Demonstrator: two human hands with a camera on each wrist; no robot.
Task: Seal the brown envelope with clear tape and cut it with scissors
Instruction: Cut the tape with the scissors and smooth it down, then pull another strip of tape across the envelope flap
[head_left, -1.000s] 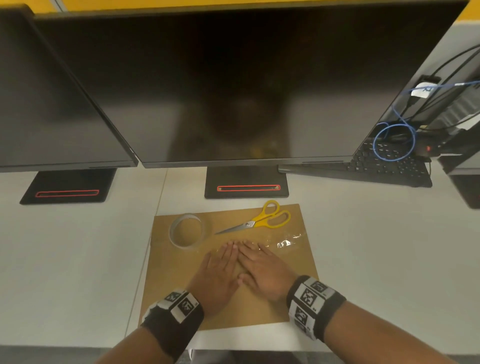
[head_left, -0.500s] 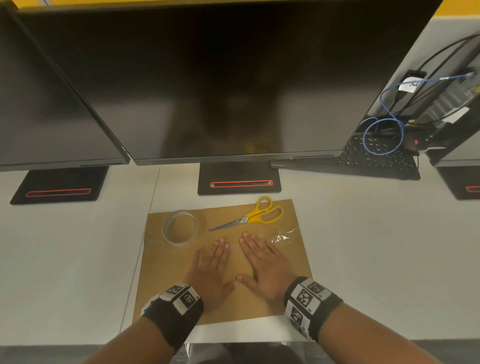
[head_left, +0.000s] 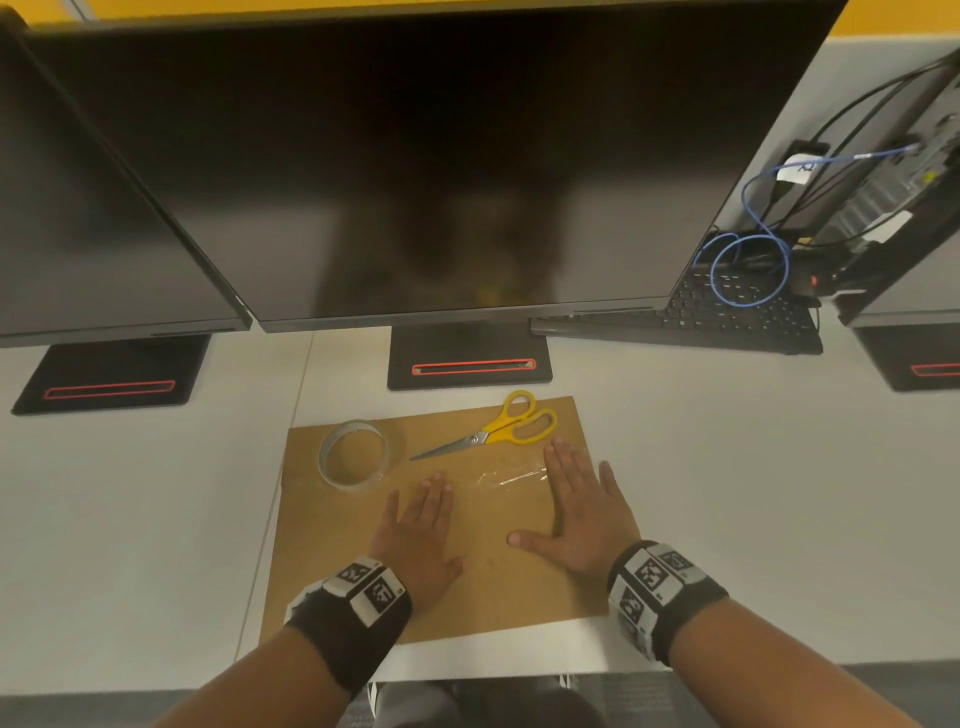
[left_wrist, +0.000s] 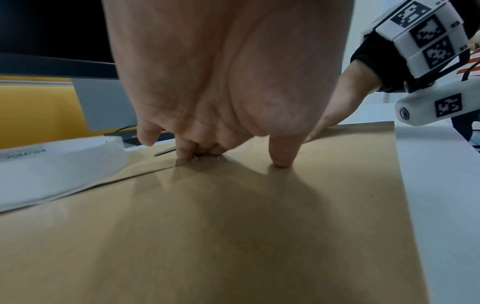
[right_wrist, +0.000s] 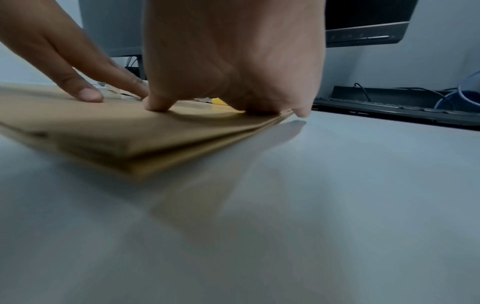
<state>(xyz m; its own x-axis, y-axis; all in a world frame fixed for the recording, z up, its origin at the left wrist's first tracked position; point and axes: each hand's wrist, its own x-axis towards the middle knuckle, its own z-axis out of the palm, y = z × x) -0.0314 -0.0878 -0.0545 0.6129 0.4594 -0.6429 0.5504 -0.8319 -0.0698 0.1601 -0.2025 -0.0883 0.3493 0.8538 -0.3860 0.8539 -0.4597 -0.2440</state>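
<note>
From the head view, the brown envelope (head_left: 483, 566) lies flat on the tabletop (head_left: 753, 493), and both hands press on it with straight fingers, gripping nothing. The left hand (head_left: 415, 530) rests palm-down near the middle, the right hand (head_left: 582, 514) toward the envelope's right edge. Between the two sets of fingertips runs a glossy, slightly wrinkled strip of clear tape (head_left: 511, 475), already stuck along the flap. The scissors (head_left: 493, 431) lie just beyond the right fingertips, and the tape roll (head_left: 356, 452) sits beyond and to the left of the left hand, both on the envelope's far part and both untouched. No tape visibly links the strip to the roll, so the cut looks done (the blur makes this a judgement only).

The left wrist view shows the left fingers (left_wrist: 281, 158) flat on the paper, tips at the flap edge, with the tape roll (left_wrist: 59, 162) just to their left.

The right wrist view shows the right fingers (right_wrist: 155, 105) pressed on the envelope's (right_wrist: 130, 133) edge, little finger off the paper over the tabletop (right_wrist: 337, 185).

The sealing seems nearly finished; what appears left is smoothing the strip down and lifting the hands away.
</note>
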